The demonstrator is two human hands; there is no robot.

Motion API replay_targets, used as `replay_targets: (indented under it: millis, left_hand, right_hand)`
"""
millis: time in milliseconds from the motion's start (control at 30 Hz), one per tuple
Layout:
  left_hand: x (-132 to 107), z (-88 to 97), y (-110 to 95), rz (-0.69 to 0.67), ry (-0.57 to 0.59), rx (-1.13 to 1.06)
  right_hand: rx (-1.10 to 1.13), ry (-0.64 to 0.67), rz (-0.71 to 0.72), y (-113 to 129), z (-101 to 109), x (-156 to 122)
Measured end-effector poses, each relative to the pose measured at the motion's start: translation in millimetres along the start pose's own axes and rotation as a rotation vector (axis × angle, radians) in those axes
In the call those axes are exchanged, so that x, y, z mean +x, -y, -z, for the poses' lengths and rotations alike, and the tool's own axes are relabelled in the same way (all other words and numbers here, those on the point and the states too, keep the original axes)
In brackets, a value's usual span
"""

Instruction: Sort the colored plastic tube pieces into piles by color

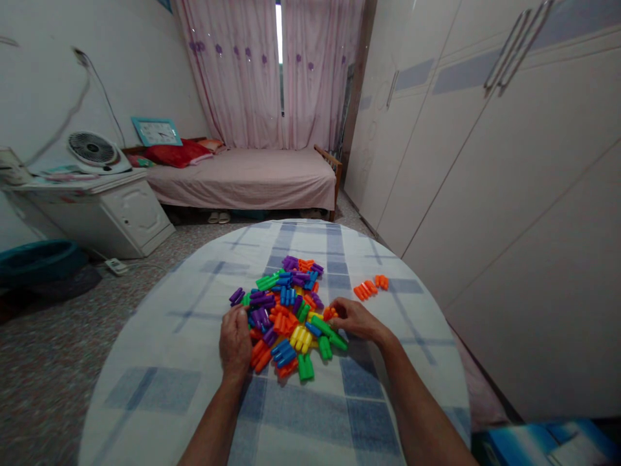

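A heap of colourful plastic building pieces [287, 298] lies on the round table, in purple, blue, green, orange and yellow; many look like joined tubes. My left hand [236, 343] rests along the heap's left side, fingers loosely bent against the pieces, with nothing seen in its grasp. At the heap's right side, the thumb and fingers of my right hand [356, 319] close on an orange building piece [330, 313]. Just below those fingertips lie long green pieces [330, 331]. Apart from the heap, to the right, sit several orange pieces [365, 290] and another orange piece [381, 282].
A blue-and-white checked cloth [169, 395] covers the table. Beyond stand a bed [262, 175] and a white cabinet [126, 213] with a fan [94, 150] on it. Tall wardrobe doors [509, 226] line the right side. A blue box [548, 443] is at the lower right.
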State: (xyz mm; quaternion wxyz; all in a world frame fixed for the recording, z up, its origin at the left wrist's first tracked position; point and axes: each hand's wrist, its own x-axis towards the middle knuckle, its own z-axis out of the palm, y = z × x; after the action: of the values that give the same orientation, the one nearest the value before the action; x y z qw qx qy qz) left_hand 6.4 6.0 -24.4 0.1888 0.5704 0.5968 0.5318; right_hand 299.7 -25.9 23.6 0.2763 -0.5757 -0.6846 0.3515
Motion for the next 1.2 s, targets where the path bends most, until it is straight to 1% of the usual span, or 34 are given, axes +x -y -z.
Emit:
replay_targets:
  millis: [67, 100, 200, 300, 367, 400, 500, 700, 767, 933, 1067, 1200]
  left_hand:
    - [0.3, -0.3, 0.9, -0.003, 0.0, 0.002]
    - [0.5, -0.4, 1.4, -0.001, -0.001, 0.004]
    - [1.0, -0.2, 2.3, 0.008, 0.003, 0.007]
    - [1.3, 0.2, 2.5, 0.008, 0.011, 0.009]
    - [1.4, 0.3, 2.3, 0.015, 0.011, 0.013]
    - [1.4, 0.3, 2.2, 0.02, 0.011, 0.016]
    - [1.5, 0.1, 1.6, 0.021, 0.014, 0.02]
    - [1.5, 0.2, -0.7, 0.016, 0.011, 0.006]
    - [1.1, 0.4, -1.6, 0.018, 0.01, 0.006]
    - [0.4, 0.4, -2.0, 0.022, 0.005, 0.008]
    - [0.8, -0.2, -0.5, 0.013, 0.001, 0.004]
    - [1.1, -0.5, 0.3, 0.009, 0.001, -0.003]
  right_hand:
    - [-0.018, -0.078, 0.008, -3.6, 3.0, 1.9]
    - [-0.033, -0.151, 0.014, -6.7, 6.0, 2.9]
    - [-0.095, -0.466, 0.002, -22.0, 21.4, 4.3]
    - [-0.155, -0.778, -0.087, -43.4, 40.0, 0.9]
    - [-0.161, -0.91, -0.152, -57.3, 48.9, -3.2]
    - [-0.15, -0.944, -0.178, -63.2, 51.5, -5.3]
    - [-0.13, -0.945, -0.219, -74.6, 53.3, -9.4]
    - [-0.295, -0.862, -0.206, -80.9, 48.2, -8.1]
    - [-0.32, -0.877, -0.215, -82.6, 47.3, -7.4]
    - [-0.313, -0.963, -0.274, -85.4, 45.2, -6.2]
    - [-0.321, -0.972, -0.237, -84.8, 42.3, -5.0]
    - [-0.382, -1.019, -0.109, -73.4, 40.9, -2.4]
